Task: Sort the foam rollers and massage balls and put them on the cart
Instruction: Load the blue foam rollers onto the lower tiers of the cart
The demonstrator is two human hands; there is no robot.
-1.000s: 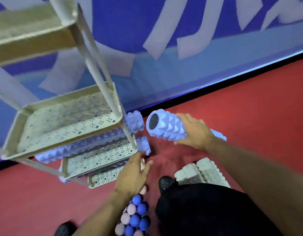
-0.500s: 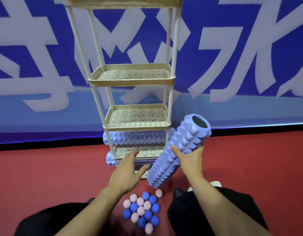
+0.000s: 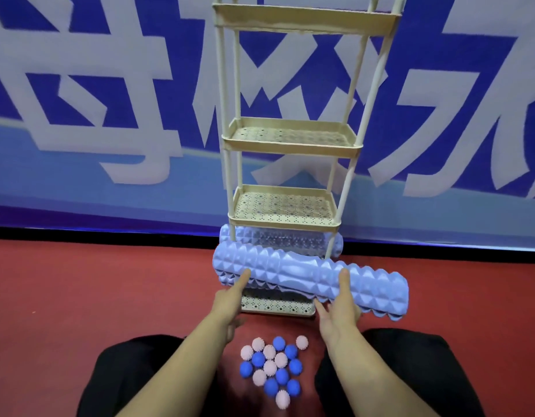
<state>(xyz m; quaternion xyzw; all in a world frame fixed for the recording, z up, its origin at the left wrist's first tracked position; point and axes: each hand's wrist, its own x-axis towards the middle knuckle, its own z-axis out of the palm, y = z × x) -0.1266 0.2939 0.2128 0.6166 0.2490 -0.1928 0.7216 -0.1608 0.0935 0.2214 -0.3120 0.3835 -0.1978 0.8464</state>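
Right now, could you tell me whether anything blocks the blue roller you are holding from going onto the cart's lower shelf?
Partly. The held roller sits crosswise in front of the cart, and another roller already fills the gap under the third shelf. One more lies just below the held one. Both hands touch it; the upper shelves show nothing on them.

Large white characters are showing on the blue banner (image 3: 109,115) hanging beyond the hands, but they are cropped and cannot be read; no other text is appearing.
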